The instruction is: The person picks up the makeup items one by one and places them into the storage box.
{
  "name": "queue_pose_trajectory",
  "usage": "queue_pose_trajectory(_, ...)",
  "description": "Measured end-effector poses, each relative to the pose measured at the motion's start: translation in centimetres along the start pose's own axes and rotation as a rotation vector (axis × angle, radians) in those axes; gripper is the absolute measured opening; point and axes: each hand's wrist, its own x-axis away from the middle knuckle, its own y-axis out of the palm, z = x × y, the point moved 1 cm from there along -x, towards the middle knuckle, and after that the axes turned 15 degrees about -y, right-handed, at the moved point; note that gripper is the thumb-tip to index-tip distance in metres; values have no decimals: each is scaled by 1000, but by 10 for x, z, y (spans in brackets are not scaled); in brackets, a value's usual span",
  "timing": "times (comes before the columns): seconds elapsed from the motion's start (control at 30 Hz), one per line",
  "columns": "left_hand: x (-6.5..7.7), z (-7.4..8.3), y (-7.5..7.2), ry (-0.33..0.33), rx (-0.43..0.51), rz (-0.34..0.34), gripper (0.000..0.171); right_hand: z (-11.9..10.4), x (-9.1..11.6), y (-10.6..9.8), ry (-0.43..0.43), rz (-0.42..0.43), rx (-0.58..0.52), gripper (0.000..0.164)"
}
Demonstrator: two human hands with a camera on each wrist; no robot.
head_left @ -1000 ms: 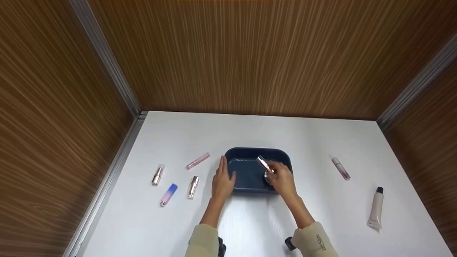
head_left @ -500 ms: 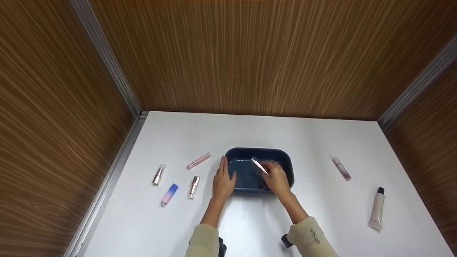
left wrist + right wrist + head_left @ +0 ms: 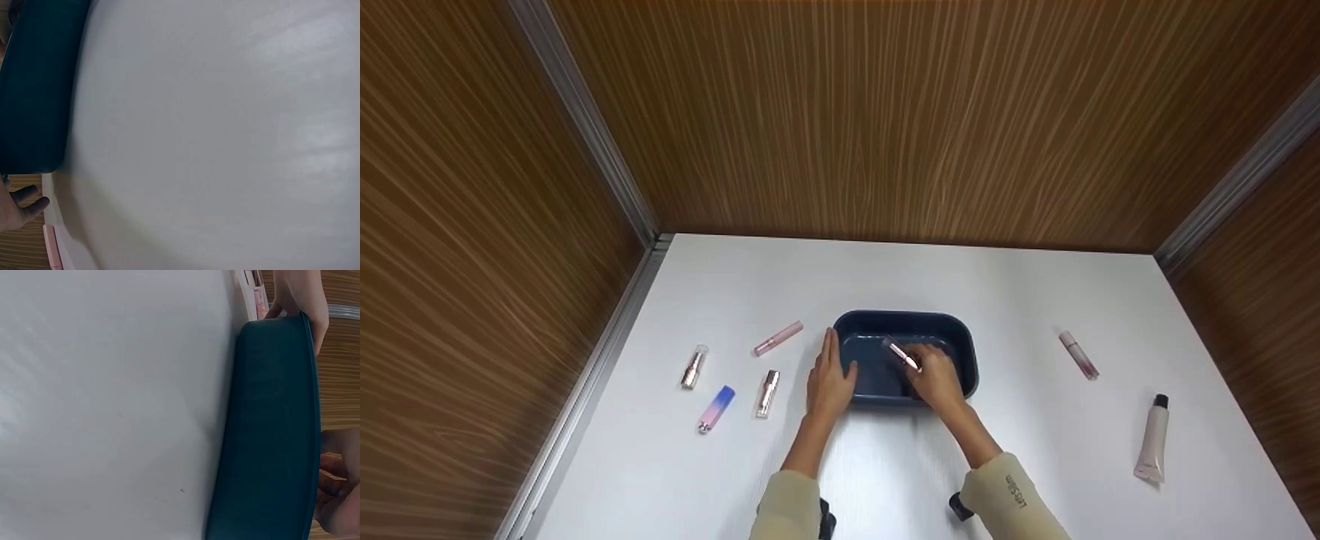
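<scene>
Dark-blue tray (image 3: 900, 322), head view: set on the white surface (image 3: 885, 484) and used as landmark here; smooth and stiff by its look, probably best held by the rim.
Lipstick (image 3: 904, 356): pinched in the right grip (image 3: 937, 377), tilted over the tray's inside, clear end pointed towards its far left corner. Judged light, rigid and slightly slippery; best taken at mid-barrel, as the clear end might crack or pull off.
Left grip (image 3: 830, 382): laid unclenched at the tray's left wall, fingers straight, thumb spread over the inside.
Left of the tray: a pink tube (image 3: 778, 338), a two-tone tube (image 3: 715, 409) and two metallic tubes (image 3: 694, 367) (image 3: 767, 394) are spread apart.
Right of the tray: a gloss tube (image 3: 1078, 355) is placed, and farther out a squeeze tube (image 3: 1152, 440), likely soft.
Left wrist view: the tray's outer wall is shown, the left grip's extended fingers just beside its end, the pink tube near.
Right wrist view: the right grip's curled fingers are seen beyond the tray's rim; the lipstick cannot be made out.
</scene>
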Motion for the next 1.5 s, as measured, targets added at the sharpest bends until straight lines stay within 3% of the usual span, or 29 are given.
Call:
queue_pose_trajectory(0.6, -1, 1, -1, -7, 5, -14, 67, 0, -1, 4, -20, 0, 61, 23)
queue_pose_trajectory(1.07, 0, 1, -1, -17, 13, -18, 67, 1, 3, 5, -42, -10, 31, 22)
queue_pose_trajectory(1.5, 0, 0, 0, -30, 17, -28, 67, 3, 3, 2, 10, -35, -12, 28)
